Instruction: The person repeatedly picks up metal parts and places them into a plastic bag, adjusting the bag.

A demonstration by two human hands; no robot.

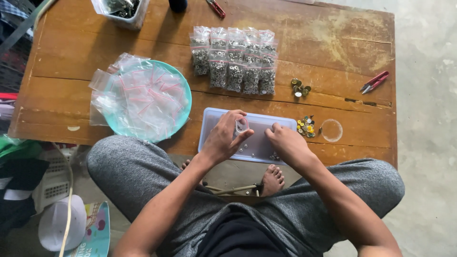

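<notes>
Surface (304, 38): worn brown wood, scratched, pale scuffed patch at far right corner, crack line running w/ the grain; a faint white ring mark (331, 130) right of the hands. Floor beyond: grey concrete.

Left hand (223, 139): grip closed round a small clear cup (242, 125), held upright over the tray. Right hand (287, 142): fingertips pinched together, down inside the tray; whether they hold a piece, can't tell.

Clear plastic tray (208, 119): shallow, rectangular, at near edge of surface, under both hands; a few small metal pieces (274, 155) scattered on its floor.

Just right of right hand: heap of coloured buttons (305, 126), yellow/green mix. Beyond that: small pile of brass-tone caps (300, 87). Well right: red-handled snips (374, 81).

Straight beyond hands: row of filled zip bags (234, 59), overlapping, each w/ metal rings.

Left of left hand: teal round plate (183, 90) heaped w/ empty clear bags (140, 95), red-strip seals.

Far left corner: clear tub (124, 19) of dark metal parts. Far edge: red-handled pliers (216, 8), part cut off.

Person: cross-legged, grey trousers, bare foot (272, 179) under surface edge.

Floor, left of person: white cap (57, 221), white basket (54, 183), coloured book (95, 233).
</notes>
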